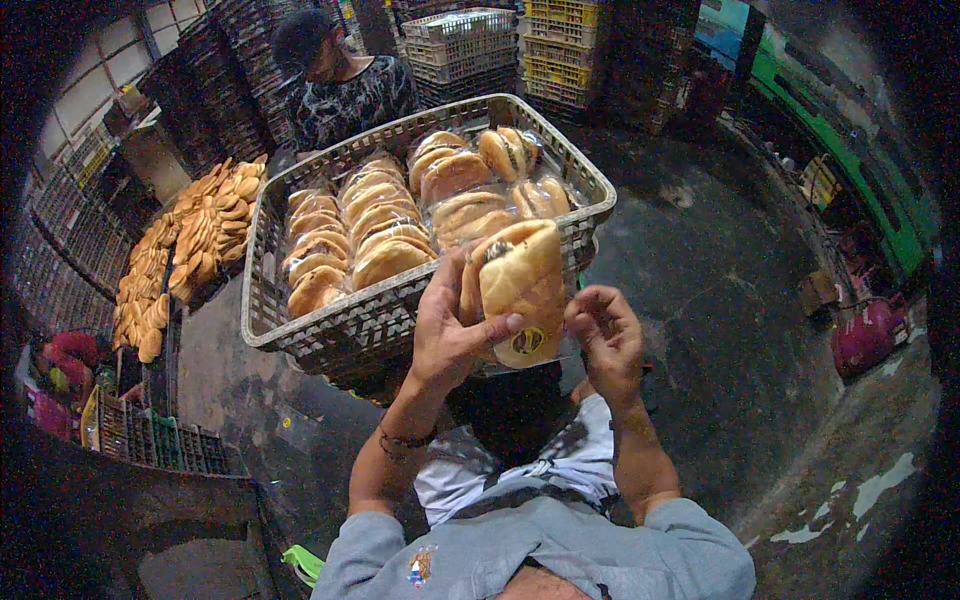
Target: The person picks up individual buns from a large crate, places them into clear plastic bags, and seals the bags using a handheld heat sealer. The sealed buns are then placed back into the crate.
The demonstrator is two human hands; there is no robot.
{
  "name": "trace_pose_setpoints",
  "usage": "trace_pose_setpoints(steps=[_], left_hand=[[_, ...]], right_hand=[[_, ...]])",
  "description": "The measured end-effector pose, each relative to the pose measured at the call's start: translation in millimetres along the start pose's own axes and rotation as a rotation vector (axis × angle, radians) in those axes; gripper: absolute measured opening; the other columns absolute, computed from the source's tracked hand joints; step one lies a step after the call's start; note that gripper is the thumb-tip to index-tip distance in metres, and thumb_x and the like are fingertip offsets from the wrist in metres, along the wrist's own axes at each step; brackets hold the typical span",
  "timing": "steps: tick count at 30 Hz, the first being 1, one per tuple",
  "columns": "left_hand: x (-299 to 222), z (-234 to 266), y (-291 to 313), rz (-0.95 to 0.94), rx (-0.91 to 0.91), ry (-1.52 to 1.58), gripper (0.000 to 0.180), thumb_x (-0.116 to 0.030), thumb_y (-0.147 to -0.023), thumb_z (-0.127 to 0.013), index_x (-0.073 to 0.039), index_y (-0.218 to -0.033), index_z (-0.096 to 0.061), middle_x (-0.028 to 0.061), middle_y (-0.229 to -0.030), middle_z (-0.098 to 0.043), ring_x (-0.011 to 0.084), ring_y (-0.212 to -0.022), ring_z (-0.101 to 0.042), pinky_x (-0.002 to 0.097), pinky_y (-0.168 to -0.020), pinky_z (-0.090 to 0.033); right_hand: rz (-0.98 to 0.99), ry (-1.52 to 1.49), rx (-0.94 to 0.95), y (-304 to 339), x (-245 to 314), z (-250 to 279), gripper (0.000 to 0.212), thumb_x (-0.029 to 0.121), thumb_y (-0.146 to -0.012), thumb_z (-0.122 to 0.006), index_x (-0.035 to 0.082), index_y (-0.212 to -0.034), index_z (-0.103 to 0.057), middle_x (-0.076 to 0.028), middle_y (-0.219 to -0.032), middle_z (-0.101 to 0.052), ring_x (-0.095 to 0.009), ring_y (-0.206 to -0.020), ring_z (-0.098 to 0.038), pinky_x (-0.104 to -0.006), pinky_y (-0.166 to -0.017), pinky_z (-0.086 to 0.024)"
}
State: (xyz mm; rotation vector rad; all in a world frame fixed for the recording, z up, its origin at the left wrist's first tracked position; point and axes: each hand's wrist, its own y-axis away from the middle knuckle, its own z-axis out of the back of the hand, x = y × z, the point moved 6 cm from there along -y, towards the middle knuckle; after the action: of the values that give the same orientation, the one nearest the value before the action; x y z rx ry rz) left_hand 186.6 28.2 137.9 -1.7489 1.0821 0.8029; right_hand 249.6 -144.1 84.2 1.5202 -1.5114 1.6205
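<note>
A filled bread bun (522, 285) in a clear bag with a round yellow and black sticker is in my left hand (448, 335), thumb across its front and fingers behind. Dark filling shows at the bun's folded upper edge. Just right of the bag is my right hand (610, 345), its fingers curled in and the thumb close to them. Whether it pinches the edge of the clear bag cannot be made out. Beyond both hands stands a grey plastic crate (370, 318) holding bagged buns (383, 215), two neat rows at left and looser ones at right.
Unbagged buns (205, 235) lie heaped at the left. A person (345, 95) in dark patterned clothes is behind the crate; another in red (75, 360) is at far left. Yellow crates (560, 50) and white crates (460, 45) are stacked at the back. A pink container (865, 335) stands at right.
</note>
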Motion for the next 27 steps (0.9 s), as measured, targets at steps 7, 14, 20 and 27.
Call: trace_pose_setpoints(steps=[7, 14, 20, 27], left_hand=[[2.4, -5.3, 12.8, -0.028, 0.137, -0.053, 0.079, -0.005, -0.064, -0.092, -0.001, -0.131, -0.049, 0.0094, -0.127, -0.059, 0.0187, -0.119, -0.057, 0.0358, -0.104, -0.045], [-3.4, -2.1, 6.6, 0.036, 0.037, 0.054, 0.083, -0.006, -0.07, -0.089, 0.003, -0.141, -0.047, 0.0135, -0.137, -0.057, 0.0237, -0.126, -0.056, 0.0377, -0.108, -0.044], [2.8, -2.8, 14.4, -0.003, 0.093, -0.128, 0.07, -0.005, -0.071, -0.087, -0.002, -0.134, -0.056, 0.0118, -0.135, -0.057, 0.0228, -0.126, -0.055, 0.0381, -0.109, -0.042], [-8.0, -3.3, 13.4, 0.0, 0.423, -0.371, 0.053, -0.014, -0.072, -0.086, -0.006, -0.121, -0.069, 0.0113, -0.125, -0.059, 0.0246, -0.119, -0.055, 0.0371, -0.103, -0.042]], right_hand=[[0.244, 0.033, -0.096, -24.0, 20.3, -12.9, 0.03, 0.035, -0.102, -0.058, 0.005, -0.096, -0.063, -0.001, -0.085, -0.062, -0.011, -0.081, -0.057, -0.0273, -0.076, -0.049], [0.321, 0.195, -0.2, -24.6, 54.5, -21.0, 0.045, 0.036, -0.093, -0.068, -0.002, -0.117, -0.063, -0.011, -0.114, -0.069, -0.023, -0.105, -0.066, -0.0348, -0.094, -0.051], [0.432, 0.514, 0.066, -14.6, 71.0, -33.3, 0.076, 0.031, -0.076, -0.082, -0.001, -0.139, -0.053, -0.018, -0.135, -0.06, -0.03, -0.12, -0.062, -0.0379, -0.097, -0.053], [0.507, 0.595, 0.314, -10.7, 81.8, -35.3, 0.04, 0.001, -0.072, -0.08, -0.002, -0.111, -0.071, -0.02, -0.11, -0.071, -0.027, -0.103, -0.07, -0.035, -0.09, -0.055]])
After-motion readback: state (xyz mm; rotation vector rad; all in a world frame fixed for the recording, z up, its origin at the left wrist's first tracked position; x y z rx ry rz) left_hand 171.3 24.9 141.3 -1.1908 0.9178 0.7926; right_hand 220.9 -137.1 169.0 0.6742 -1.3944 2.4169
